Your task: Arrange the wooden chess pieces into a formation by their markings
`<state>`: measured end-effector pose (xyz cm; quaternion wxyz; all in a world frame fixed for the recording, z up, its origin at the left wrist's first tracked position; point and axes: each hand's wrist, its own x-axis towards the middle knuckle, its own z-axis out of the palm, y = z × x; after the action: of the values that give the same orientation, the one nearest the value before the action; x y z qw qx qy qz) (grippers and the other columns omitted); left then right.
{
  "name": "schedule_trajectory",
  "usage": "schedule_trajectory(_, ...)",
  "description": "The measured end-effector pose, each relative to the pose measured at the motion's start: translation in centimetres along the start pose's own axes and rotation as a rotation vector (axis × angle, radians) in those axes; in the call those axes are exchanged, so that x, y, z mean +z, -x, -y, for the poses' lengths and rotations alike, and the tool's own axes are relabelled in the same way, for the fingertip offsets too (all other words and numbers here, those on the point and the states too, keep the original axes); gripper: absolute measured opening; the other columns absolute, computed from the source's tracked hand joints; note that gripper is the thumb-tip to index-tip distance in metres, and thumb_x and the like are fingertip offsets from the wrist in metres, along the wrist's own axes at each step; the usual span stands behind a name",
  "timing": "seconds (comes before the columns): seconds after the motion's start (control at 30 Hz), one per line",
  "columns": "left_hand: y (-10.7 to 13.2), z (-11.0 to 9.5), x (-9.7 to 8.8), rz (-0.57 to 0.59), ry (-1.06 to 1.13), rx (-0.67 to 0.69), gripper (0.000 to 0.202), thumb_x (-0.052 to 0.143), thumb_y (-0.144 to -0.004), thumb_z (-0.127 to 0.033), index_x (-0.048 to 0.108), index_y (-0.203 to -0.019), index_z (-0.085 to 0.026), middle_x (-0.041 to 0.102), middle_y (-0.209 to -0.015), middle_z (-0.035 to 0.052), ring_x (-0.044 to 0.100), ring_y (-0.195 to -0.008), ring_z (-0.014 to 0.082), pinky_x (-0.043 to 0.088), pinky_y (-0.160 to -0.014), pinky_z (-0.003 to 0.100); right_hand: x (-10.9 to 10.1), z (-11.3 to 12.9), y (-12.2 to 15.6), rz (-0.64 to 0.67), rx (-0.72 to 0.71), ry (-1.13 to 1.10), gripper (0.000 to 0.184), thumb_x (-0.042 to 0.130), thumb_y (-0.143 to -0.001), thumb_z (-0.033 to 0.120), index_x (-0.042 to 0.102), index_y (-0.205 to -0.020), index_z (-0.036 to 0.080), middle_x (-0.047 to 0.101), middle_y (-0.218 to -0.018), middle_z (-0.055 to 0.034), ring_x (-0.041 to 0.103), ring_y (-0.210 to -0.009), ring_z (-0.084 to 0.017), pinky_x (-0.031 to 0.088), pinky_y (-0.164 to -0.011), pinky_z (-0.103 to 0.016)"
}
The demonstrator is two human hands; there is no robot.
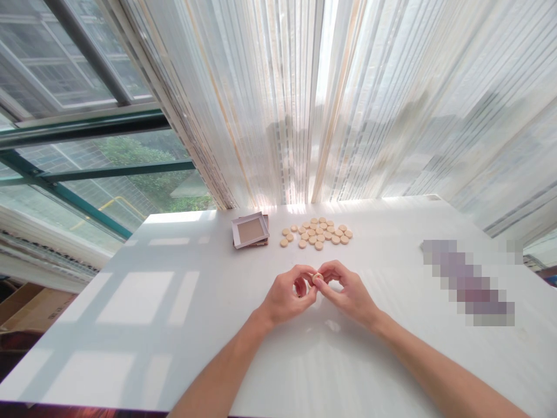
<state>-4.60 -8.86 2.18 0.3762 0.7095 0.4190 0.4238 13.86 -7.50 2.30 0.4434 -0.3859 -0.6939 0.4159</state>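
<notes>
Grip: left hand (287,297) and right hand (349,292) fingertips pinched on wooden disc (317,278).

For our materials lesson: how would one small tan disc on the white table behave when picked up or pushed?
Probably stiff and light: the disc pinched by the left hand and right hand shows no bend. The discs lie flat, so a push would likely slide one over the smooth table; on edge it might roll.
</notes>
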Motion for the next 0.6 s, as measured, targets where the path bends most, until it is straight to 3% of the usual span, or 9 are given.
schedule_trajectory(0.17, 0.04, 0.22, 0.19, -0.001, -0.027, 0.006, 0.027, 0.065, -0.084, -0.022, 0.062, -0.111, -0.021, 0.067, -0.08, 0.0002, 0.055, -0.059, 0.009, 0.05, -0.059, 0.022, -0.06, 0.07, 0.03, -0.012, 0.009, 0.0, 0.018, 0.061, -0.094, 0.04, 0.06, -0.092, 0.022, 0.071, -0.081, -0.0032, 0.07, -0.073, -0.019, 0.059, -0.071, -0.032)
schedule_trajectory(0.6, -0.04, 0.01, 0.01, -0.035, 0.034, -0.012, 0.026, 0.065, -0.087, -0.023, 0.06, -0.112, -0.02, 0.069, -0.082, 0.0013, 0.057, -0.061, 0.009, 0.05, -0.059, 0.022, -0.19, -0.2, 0.31, 0.036, -0.035, -0.042, 0.013, 0.055, -0.098, 0.032, 0.059, -0.105, 0.022, 0.069, -0.094, -0.0051, 0.072, -0.081, -0.019, 0.059, -0.077, -0.034)
